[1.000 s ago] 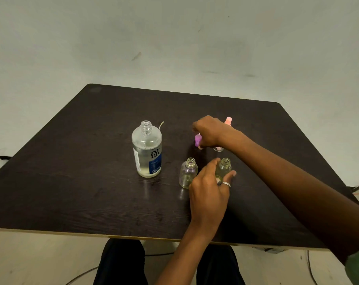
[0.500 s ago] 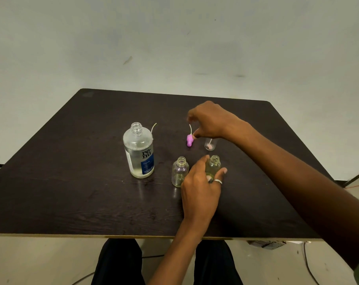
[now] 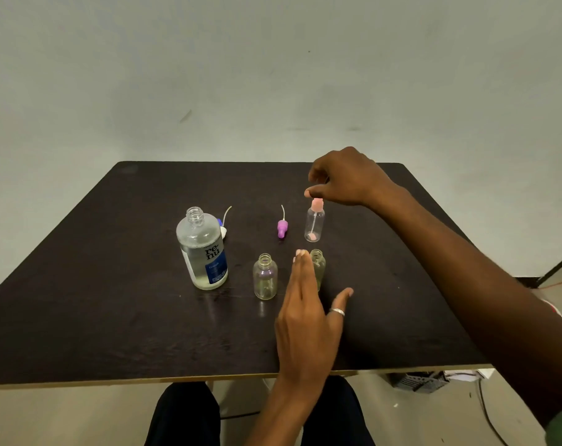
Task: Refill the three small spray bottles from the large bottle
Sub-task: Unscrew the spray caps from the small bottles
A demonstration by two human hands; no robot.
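Risk: right hand [image 3: 347,178], fingers loosely curled and gripping nothing, hung just over the pink spray cap [image 3: 317,204] of the slim clear small bottle [image 3: 314,226]; a bump could tip it. Left hand [image 3: 305,304], fingers straight and together, was just beside the yellowish open small bottle [image 3: 319,268] and could knock it. Clear open small bottle [image 3: 265,278] stood near the uncapped large blue-labelled bottle [image 3: 204,252] on the dark counter [image 3: 112,300].

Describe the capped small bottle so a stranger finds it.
Start at the large labelled bottle on the dark table. Look right, past the loose purple sprayer, to the rear small bottle. Unlike the two open ones nearer, it wears a pink top.
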